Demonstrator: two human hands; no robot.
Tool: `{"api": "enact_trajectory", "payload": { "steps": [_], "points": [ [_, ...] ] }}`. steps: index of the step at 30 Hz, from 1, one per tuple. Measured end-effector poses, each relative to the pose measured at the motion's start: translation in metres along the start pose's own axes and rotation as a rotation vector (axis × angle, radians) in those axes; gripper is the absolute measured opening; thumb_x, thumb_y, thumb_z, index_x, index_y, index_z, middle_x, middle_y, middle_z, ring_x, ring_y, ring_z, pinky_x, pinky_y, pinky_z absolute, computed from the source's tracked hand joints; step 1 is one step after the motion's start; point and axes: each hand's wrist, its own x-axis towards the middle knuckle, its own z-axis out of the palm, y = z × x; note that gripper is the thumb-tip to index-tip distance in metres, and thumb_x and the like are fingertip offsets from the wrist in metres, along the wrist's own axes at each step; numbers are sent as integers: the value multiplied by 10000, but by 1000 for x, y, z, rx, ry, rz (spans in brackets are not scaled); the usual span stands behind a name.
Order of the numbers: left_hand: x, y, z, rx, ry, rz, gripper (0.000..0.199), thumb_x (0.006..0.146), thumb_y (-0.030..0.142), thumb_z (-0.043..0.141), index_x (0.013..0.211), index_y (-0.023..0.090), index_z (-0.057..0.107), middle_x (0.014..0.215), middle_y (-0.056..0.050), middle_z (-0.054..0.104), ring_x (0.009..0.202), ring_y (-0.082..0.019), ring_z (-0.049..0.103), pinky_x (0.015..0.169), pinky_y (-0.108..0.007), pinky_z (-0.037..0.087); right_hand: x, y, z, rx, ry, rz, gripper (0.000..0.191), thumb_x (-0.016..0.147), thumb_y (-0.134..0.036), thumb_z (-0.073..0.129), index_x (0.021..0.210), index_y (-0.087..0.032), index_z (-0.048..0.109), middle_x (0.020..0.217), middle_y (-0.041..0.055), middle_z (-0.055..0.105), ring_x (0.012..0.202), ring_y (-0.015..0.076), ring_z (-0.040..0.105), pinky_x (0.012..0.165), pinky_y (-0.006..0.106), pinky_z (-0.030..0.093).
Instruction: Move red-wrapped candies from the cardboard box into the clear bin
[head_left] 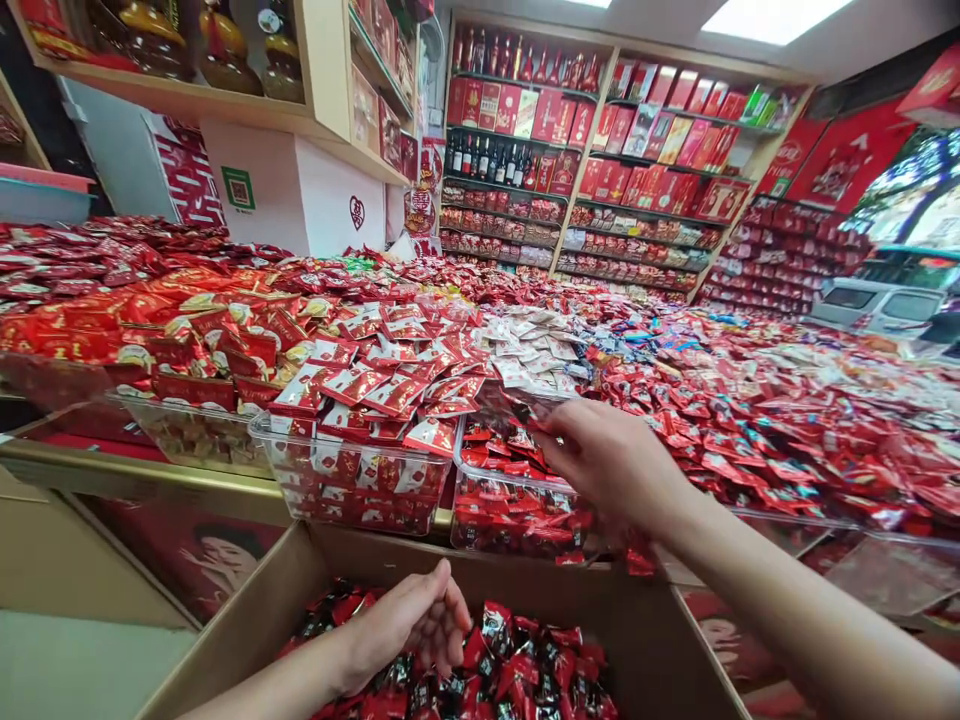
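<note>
My left hand [431,625] hovers half-curled, palm to the right, over a cardboard box [465,570]. No object shows in its loosely bent fingers. Many small red-and-black wrapped candies [517,670] fill the box's bottom. Farther forward, my right hand [604,455] reaches over a clear plastic bin [517,485] of red-wrapped candies. Its thumb and fingers close on the edge of something dark and shiny, blurred and partly hidden. Left of that bin stands another clear bin [360,480], heaped with red-and-white candy packets [382,375].
White packets [529,340] lie behind my right hand. More red packets [750,430] spread to the right, and orange-red ones [97,320] to the left. Wall shelves [555,140] hold bottles and red boxes at the back. A wooden cabinet [330,80] overhangs the upper left.
</note>
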Motion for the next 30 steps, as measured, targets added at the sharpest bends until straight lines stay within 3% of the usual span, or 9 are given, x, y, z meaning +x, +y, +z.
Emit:
{"api": "enact_trajectory", "payload": {
  "steps": [4,8,17,23,30],
  "points": [
    [3,-10,-2,51,-31,-40,542,761,540,193,732,121,535,634,-55,607,508,-98,531,462,-181,290,44,25,46,-247,-360,-56,147,723,-210,390,753,-146,520,723,75,581,654,176,537,532,248,360],
    [4,-16,-7,99,-63,-38,538,759,536,212,742,123,556,655,-58,610,514,-102,540,473,-184,304,55,28,77,-286,-511,-104,155,697,-175,403,780,-143,529,750,94,597,687,204,553,551,265,369],
    [3,-16,-6,208,-115,-37,531,753,544,214,758,138,556,654,-44,595,484,-92,514,496,-201,339,47,33,90,-186,-569,-171,242,698,-404,463,768,-182,530,758,40,591,713,176,547,551,227,363],
    [1,-17,-6,283,-114,-81,522,742,555,227,760,147,552,687,-46,602,520,-103,526,520,-209,357,46,36,96,-121,-534,-183,183,734,-283,425,823,-172,539,832,56,543,706,150,531,568,220,356],
    [1,-15,-5,401,-142,-105,527,742,556,224,803,148,551,765,-64,619,638,-137,556,569,-221,388,45,41,98,-2,-516,-164,164,691,-198,430,752,-168,580,798,50,537,706,135,518,621,207,354]
  ]
}}
